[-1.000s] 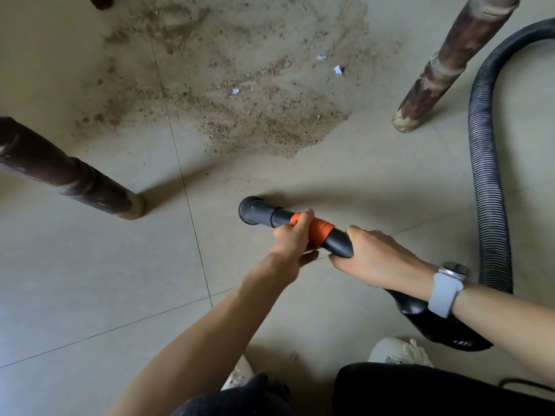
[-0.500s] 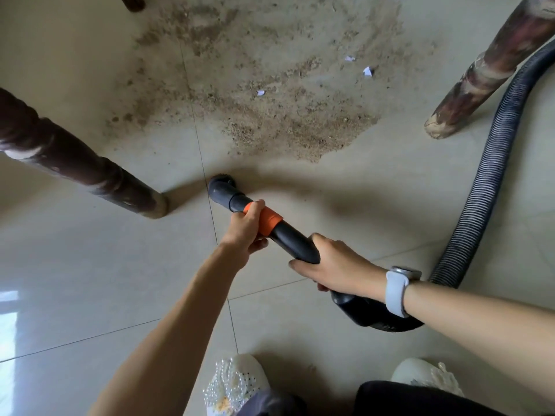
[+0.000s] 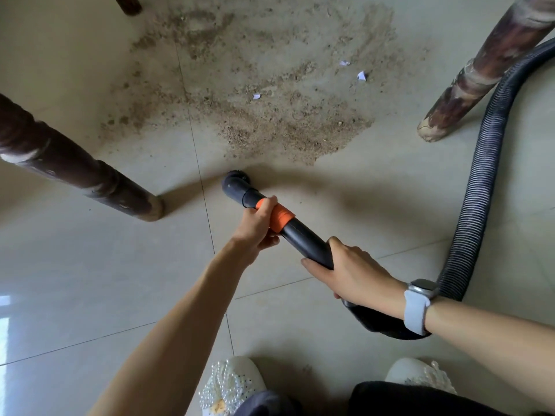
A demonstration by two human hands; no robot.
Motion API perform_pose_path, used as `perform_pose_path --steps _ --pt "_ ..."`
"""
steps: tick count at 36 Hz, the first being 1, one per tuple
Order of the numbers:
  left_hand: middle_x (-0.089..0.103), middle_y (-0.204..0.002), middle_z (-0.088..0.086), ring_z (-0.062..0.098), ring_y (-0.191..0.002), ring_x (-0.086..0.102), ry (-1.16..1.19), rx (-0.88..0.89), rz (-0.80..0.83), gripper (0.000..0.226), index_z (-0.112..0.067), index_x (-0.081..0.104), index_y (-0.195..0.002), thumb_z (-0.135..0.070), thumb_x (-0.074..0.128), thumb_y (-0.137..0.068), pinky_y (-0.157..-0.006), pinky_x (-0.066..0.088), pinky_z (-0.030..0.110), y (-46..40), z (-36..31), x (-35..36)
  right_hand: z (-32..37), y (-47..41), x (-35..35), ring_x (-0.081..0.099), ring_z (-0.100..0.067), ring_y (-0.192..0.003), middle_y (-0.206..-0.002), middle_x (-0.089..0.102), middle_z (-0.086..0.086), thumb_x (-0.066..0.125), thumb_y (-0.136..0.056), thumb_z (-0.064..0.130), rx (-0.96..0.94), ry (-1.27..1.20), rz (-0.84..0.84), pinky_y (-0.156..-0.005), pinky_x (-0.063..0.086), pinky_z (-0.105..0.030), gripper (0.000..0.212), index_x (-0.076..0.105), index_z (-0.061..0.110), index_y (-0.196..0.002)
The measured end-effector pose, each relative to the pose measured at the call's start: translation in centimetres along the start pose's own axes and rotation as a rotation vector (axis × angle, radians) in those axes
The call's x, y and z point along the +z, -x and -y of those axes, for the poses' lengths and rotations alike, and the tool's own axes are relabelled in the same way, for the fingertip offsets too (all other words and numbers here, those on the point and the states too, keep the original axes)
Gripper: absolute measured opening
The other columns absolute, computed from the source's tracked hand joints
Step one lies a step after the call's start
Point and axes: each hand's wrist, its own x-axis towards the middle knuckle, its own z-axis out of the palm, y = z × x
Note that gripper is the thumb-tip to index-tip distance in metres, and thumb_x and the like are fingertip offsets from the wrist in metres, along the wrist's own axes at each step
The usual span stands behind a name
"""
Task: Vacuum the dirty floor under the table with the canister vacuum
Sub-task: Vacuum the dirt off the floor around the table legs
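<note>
Tiled floor (image 3: 90, 280), both hands gripping wand (image 3: 303, 238)

You will find no legible text, label, brand or number here. The black vacuum wand with the orange collar (image 3: 288, 226) and the pale grey wristwatch (image 3: 418, 304) seem unmarked, though detail is poor.

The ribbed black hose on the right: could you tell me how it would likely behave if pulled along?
The hose is probably floppy, since it bends in a loose curve across the floor. Its ribbing suggests it flexes rather than kinks. It lies against the right table leg, so it might snag there.
</note>
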Motion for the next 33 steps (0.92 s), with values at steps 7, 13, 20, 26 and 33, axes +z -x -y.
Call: perform_pose_path --steps 7,13,20,26,33 --pt "0.053 -0.084 0.005 0.015 -0.068 0.052 0.002 -0.015 0.048 0.029 -0.015 0.042 -0.108 -0.039 0.050 -0.094 -0.055 0.046 0.026 1.8 2.4 3.3 -3.2 2.7 -0.4 0.066 -0.025 -0.054 -0.069 0.062 -0.003 0.048 -0.085 0.066 0.086 0.031 -0.012 -0.052 0.051 -0.034 0.047 0.043 0.019 -0.088" --pt "0.057 -0.097 0.009 0.017 -0.074 0.055 -0.021 -0.060 0.077 0.033 -0.016 0.042 -0.112 -0.042 0.052 -0.093 -0.055 0.046 0.027 2.6 3.5 5.2 -5.6 4.2 -0.7 0.067 -0.023 -0.058 -0.070 0.061 -0.002 0.049 -0.087 0.063 0.074 -0.008 0.020 -0.044 0.045 -0.027 0.042 0.041 0.022 -0.085" --pt "0.060 -0.109 0.012 0.018 -0.079 0.058 -0.058 -0.111 0.131 0.045 -0.015 0.039 -0.124 -0.045 0.052 -0.093 -0.055 0.047 0.027 3.3 4.6 7.3 -8.2 5.5 -0.9 0.065 -0.017 -0.062 -0.072 0.062 0.001 0.047 -0.088 0.063 0.095 0.009 0.014 -0.057 0.050 -0.030 0.042 0.044 0.021 -0.092" --pt "0.058 -0.108 0.011 0.018 -0.081 0.057 -0.080 -0.114 0.111 0.050 -0.010 0.042 -0.126 -0.045 0.053 -0.092 -0.052 0.046 0.025 3.0 4.8 8.5 -9.2 5.7 -1.3 0.064 -0.019 -0.059 -0.069 0.061 0.002 0.047 -0.088 0.063 0.108 -0.011 0.005 -0.055 0.048 -0.030 0.044 0.044 0.020 -0.094" --pt "0.056 -0.086 0.008 0.018 -0.065 0.055 -0.124 -0.098 0.052 0.033 -0.011 0.047 -0.106 -0.041 0.053 -0.094 -0.053 0.045 0.028 1.2 1.1 8.3 -7.4 3.4 -2.4 0.053 -0.017 -0.037 -0.059 0.059 -0.002 0.048 -0.089 0.061 0.079 -0.155 -0.007 -0.045 0.046 -0.029 0.046 0.044 0.016 -0.094"
